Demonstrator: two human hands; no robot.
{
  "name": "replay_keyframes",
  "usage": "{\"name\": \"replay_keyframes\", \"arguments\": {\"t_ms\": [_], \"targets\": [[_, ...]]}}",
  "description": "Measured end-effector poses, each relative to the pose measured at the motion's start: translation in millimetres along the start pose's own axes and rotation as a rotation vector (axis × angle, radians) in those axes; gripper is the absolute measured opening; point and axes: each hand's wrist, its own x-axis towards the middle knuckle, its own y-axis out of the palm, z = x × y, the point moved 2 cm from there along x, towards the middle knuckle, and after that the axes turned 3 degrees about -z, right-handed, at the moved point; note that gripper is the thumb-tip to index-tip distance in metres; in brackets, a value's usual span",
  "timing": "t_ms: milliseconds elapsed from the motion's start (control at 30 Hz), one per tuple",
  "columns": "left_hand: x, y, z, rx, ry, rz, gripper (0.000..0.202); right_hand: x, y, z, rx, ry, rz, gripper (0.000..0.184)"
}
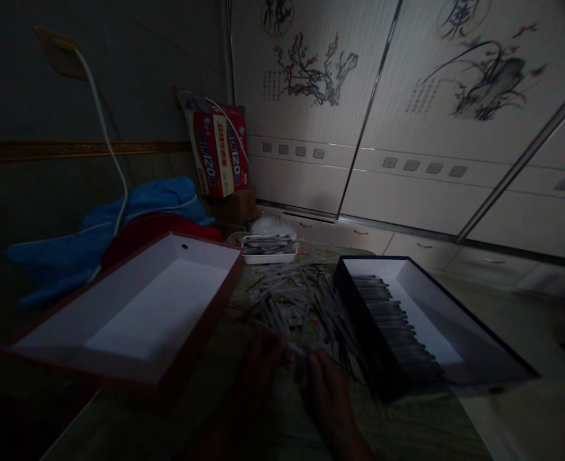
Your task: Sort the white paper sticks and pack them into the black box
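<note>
At the far left, a blue cloth [143, 198] lies behind a red box [200, 333]. The red box sits on the left side of the table [431, 429], with its white inside facing up. Next comes the left hand [263, 355], low and near the front. Its fingers look bent in a pinch on 1 end of a thin, pale stick [296, 349]. The stick is in the gap where the 2 hands meet, just above the table. It is dark and blurry there, so I cannot tell if it is 1 piece or 2.

Behind the hands is a white tray [269, 258] with more sticks in it. In front of the tray, a messy pile [282, 307] of sticks is spread on the table. Then comes the right hand [328, 387], with its thumb and fingers closed on the other end of the stick. At the right is a black box [364, 339]. A row of pens [398, 326] lies side by side in it, along the left wall.

I think the step now is working on 1 stick with both hands. The next move seems to call for a light, steady pinch and straight ends.
</note>
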Motion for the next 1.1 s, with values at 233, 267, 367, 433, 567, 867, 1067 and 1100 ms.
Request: {"name": "replay_keyframes", "arguments": {"t_ms": [233, 267, 367, 433, 567, 867, 1067, 1100], "targets": [[-0.2, 0.0, -0.6, -0.007, 0.006, -0.009, 0.027, -1.1, 0.4, 2.6, 0.026, 0.015, 0.008, 0.03], [-0.2, -0.1, -0.7, -0.001, 0.005, -0.013, 0.027, -1.1, 0.3, 3.2, 0.026, 0.008, 0.005, 0.03], [-0.5, 0.8, -0.5, -0.003, -0.007, 0.002, 0.026, -0.9, -0.1, 1.9, 0.01, -0.007, -0.036, 0.037], [-0.6, 1.8, -0.6, -0.014, -0.008, 0.022, 0.027, -0.8, -0.3, -0.4, -0.002, 0.003, -0.039, 0.042], [0.4, 0.4, -0.7, -0.005, 0.01, 0.002, 0.027, -0.8, -0.6, -1.3, 0.004, 0.027, 0.008, 0.036], [3.5, -0.9, 5.8, -0.031, 0.004, 0.064, 0.028, 0.9, -5.1, 0.8, 0.004, -0.044, -0.063, 0.037], [0.4, -1.1, 0.7, 0.012, 0.005, 0.019, 0.029, -0.6, -0.3, 3.5, 0.046, -0.01, 0.007, 0.036], [0.1, -1.0, 1.0, 0.012, 0.007, 0.02, 0.029, -1.4, 0.8, 2.8, 0.058, -0.003, 0.004, 0.039]]}}
